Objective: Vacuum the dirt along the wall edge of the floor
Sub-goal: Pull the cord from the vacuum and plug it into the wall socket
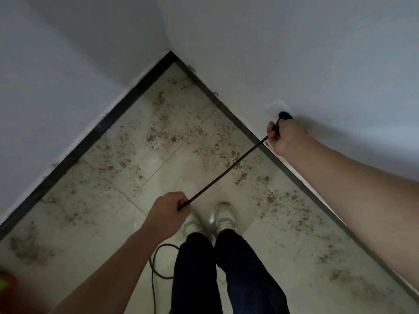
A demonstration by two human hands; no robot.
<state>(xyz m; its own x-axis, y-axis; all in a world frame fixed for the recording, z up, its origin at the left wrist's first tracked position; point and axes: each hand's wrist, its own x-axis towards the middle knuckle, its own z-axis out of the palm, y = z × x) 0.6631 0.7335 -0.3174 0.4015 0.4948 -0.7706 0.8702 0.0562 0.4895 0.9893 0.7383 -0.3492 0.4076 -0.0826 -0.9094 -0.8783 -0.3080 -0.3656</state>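
Pale floor tiles (127,177) fill a room corner, and brown dirt (158,134) lies scattered over them, thickest toward 12 o'clock and along the black skirting (90,141) that runs out to 3 and 9 o'clock. White walls (68,64) rise behind. A black cord (226,171) stretches taut across the middle. The right hand (285,137), at 2 o'clock, is clenched round the cord just below its plug (284,115), which is at a white wall socket (273,106) — whether it is pushed in cannot be told. The left hand (167,211), at 6 o'clock, grasps the cord with curled fingers. Below it the cord loops on the tiles beside two pale shoes (224,216). A blurred red-and-green object (5,284) sits at 8 o'clock.
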